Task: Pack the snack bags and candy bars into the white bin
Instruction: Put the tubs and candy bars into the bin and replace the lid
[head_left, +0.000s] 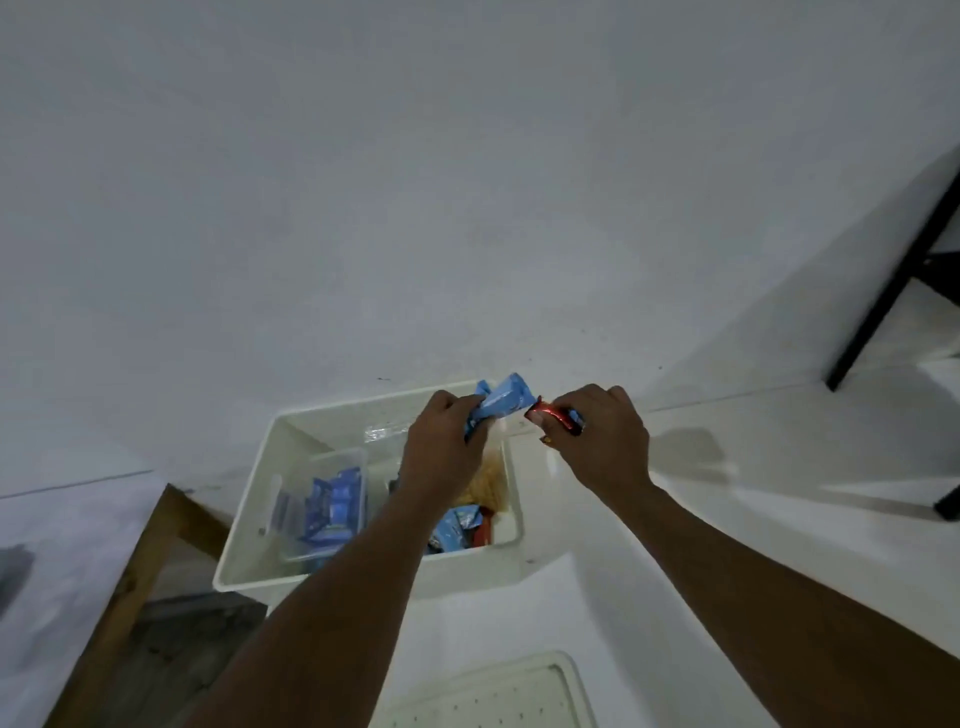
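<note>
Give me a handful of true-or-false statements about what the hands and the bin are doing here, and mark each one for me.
1. The left hand holds a blue packet. True.
2. The right hand is empty. False: it grips a red-wrapped bar.
3. The white bin already has snacks in it. True.
4. The bin is closed. False: its top is open, and both hands are above its far end.
5. A clear tub with more blue packs in it sits in the bin's left half. True.
</note>
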